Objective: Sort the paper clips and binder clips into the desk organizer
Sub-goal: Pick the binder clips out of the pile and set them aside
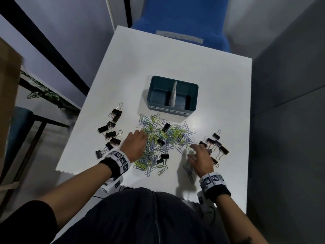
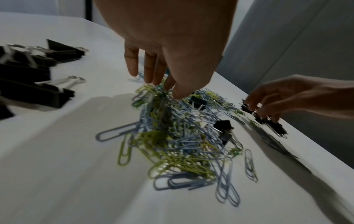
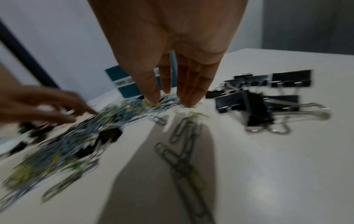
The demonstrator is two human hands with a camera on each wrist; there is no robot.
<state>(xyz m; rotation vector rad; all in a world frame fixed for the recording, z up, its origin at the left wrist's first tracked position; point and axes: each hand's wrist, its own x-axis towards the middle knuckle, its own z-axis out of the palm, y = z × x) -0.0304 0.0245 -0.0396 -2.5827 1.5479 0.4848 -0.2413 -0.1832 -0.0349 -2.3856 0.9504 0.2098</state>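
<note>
Left wrist view shows the left hand [image 2: 168, 50] with fingers pointing down, their tips gathered into the top of the paper clip heap [image 2: 178, 136]; whether they have actually pinched any clips I cannot tell. The right hand [image 3: 172, 60] hangs with straight, slightly spread fingers just above the heap's right fringe, holding nothing, though the view is badly blurred.

Taking the desk organizer [image 1: 173, 95] as landmark: the heap lies just in front of it, nearer the person, with a few black binder clips [image 1: 166, 127] mixed in. One group of binder clips [image 1: 110, 131] sits to its front left, another group [image 1: 215, 145] to its front right. Both organizer compartments look empty, their front labels too blurred to read with confidence.

Paper clips should be light, slick and prone to tangling into chains, so a loose scoop or a pinch of a small bunch seems wiser than chasing single ones. Binder clips are stiffer and heavier; the black body or wire handles offer a sure hold.
</note>
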